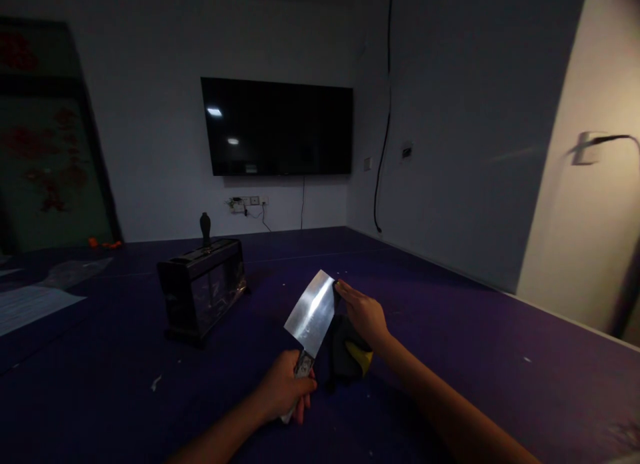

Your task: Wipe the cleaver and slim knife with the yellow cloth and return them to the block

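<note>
My left hand is wrapped around the handle of a cleaver, its broad shiny blade tilted up and away to the right. At the blade's far right corner, my right hand has its fingers pressed together. Something dark lies between those fingertips and the blade edge; I cannot make out what it is. Below my right hand is a dark grey and yellow thing, partly covered by the hand and forearm. To the left of the cleaver stands a black knife block with see-through sides and a dark handle sticking up from its top.
Papers and a clear plastic sheet lie on the purple surface at the left. Small white scraps are scattered about. A television hangs on the back wall, and a black cable dangles in the corner.
</note>
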Demonstrator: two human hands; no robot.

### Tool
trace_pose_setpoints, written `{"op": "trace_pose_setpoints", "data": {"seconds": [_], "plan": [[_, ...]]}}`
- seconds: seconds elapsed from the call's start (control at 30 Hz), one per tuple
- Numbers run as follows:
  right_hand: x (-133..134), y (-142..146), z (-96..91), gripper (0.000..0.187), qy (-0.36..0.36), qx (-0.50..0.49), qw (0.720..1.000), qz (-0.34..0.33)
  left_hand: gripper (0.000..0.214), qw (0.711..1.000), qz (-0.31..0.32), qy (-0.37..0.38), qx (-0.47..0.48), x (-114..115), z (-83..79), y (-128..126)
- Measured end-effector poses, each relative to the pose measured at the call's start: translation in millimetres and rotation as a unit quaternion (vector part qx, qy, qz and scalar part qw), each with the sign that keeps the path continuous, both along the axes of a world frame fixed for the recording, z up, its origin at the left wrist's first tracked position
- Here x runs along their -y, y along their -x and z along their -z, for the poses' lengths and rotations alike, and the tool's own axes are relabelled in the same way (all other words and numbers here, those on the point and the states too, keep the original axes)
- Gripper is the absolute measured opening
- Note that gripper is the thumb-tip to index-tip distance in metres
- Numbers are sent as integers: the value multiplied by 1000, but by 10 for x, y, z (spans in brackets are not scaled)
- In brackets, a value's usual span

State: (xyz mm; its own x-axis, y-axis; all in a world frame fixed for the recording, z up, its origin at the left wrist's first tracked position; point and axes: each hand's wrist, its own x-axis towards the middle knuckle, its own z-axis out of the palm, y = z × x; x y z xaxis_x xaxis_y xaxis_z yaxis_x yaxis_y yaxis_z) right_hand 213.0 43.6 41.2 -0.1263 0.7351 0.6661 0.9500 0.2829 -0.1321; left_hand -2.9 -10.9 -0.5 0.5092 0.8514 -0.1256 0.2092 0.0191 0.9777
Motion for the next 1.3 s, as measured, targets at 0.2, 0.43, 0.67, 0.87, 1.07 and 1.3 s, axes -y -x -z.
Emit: {"op": "trace_pose_setpoints", "data": {"seconds": [0.2, 0.43, 0.67, 0.87, 1.07, 1.3], "plan": [[95, 151, -6, 49, 33, 40, 995, -80, 11, 1000, -13, 2, 1, 16, -18, -6], [275, 451, 22, 52, 53, 109, 973, -198, 9, 999, -47, 20, 4, 0, -33, -29], [401, 571, -5, 48, 79, 145, 933, -319, 18, 997, -65, 33, 35, -28, 13, -16], [418, 613, -3, 42, 65, 151, 932, -324, 18, 995, -73, 33, 51, -15, 10, -13], [328, 501, -15, 45, 51, 134, 950, -278, 20, 997, -60, 35, 46, 8, -11, 4], [116, 236, 19, 51, 29, 56, 987, -145, 24, 997, -33, 33, 54, -34, 44, 22]]}}
